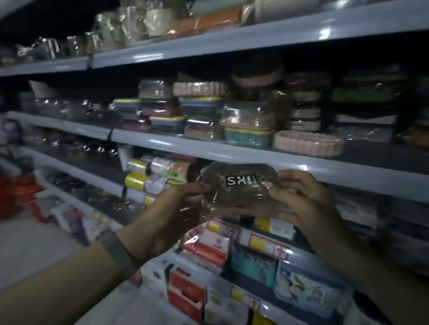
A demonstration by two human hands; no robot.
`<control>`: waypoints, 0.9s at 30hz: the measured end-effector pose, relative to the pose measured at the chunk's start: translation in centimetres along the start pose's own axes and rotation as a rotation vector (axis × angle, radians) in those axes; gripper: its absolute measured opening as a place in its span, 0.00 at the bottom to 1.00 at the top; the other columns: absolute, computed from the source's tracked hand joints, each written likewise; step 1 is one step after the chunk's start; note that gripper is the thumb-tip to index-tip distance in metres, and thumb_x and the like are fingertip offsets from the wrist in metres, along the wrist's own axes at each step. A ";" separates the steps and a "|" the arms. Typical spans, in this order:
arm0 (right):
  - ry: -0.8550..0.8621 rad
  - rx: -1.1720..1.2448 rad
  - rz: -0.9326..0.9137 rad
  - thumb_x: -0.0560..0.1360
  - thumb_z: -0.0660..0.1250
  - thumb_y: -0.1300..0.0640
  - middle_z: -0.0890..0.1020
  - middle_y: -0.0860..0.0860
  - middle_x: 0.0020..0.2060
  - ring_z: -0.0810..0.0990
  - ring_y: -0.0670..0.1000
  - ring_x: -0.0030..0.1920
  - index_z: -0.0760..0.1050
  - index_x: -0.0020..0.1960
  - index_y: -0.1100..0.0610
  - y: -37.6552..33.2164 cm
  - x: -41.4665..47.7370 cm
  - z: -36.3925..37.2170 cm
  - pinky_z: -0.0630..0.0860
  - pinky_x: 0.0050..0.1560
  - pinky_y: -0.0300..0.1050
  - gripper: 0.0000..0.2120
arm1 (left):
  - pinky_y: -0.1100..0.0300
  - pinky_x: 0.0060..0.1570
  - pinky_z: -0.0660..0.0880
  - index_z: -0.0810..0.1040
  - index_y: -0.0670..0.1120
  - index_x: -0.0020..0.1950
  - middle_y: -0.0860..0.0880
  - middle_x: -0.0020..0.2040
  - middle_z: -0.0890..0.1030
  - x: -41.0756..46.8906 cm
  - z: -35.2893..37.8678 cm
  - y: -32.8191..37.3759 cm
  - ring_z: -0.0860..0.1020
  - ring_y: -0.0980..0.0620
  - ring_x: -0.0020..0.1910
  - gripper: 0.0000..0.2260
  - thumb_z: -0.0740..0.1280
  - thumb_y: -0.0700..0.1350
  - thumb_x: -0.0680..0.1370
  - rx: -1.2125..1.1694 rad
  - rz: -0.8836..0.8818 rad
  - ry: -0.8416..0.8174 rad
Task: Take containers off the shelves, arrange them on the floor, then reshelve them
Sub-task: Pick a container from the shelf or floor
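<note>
Up in front of the shelf edge [245,158], a plastic-wrapped brown container [239,188] is held between both hands. Left hand [171,214] pinches its left end; right hand [302,200] grips its right end, fingers curled. A pink ribbed tray [309,142] sits on the shelf above the grip.

On the middle shelf [233,154] stacked containers [201,113] crowd the left; bare deck lies right of the pink tray [309,143].

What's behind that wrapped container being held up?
Behind the wrapped container runs a grey shelf edge, with packaged rolls beside it. Anything directly behind it is covered.
</note>
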State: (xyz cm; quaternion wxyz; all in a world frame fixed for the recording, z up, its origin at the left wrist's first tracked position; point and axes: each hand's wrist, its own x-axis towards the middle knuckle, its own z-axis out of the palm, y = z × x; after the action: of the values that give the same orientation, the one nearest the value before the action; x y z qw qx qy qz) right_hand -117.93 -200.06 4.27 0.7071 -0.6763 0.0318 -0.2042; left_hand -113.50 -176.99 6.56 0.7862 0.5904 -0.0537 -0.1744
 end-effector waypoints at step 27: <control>-0.742 0.014 0.618 0.78 0.70 0.68 0.88 0.53 0.52 0.88 0.54 0.50 0.82 0.64 0.55 24.5 -15.6 26.9 0.83 0.60 0.55 0.16 | 0.59 0.49 0.75 0.89 0.47 0.45 0.47 0.46 0.84 -21.2 -28.3 -20.2 0.81 0.52 0.40 0.08 0.69 0.41 0.75 -0.289 -0.270 0.809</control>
State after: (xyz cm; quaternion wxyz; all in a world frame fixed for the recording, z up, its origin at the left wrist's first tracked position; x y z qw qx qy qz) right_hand -117.56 -169.48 -20.88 0.7028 -0.6577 -0.0246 0.2701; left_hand -129.29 -148.95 -18.42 0.7885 0.4969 0.3606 -0.0361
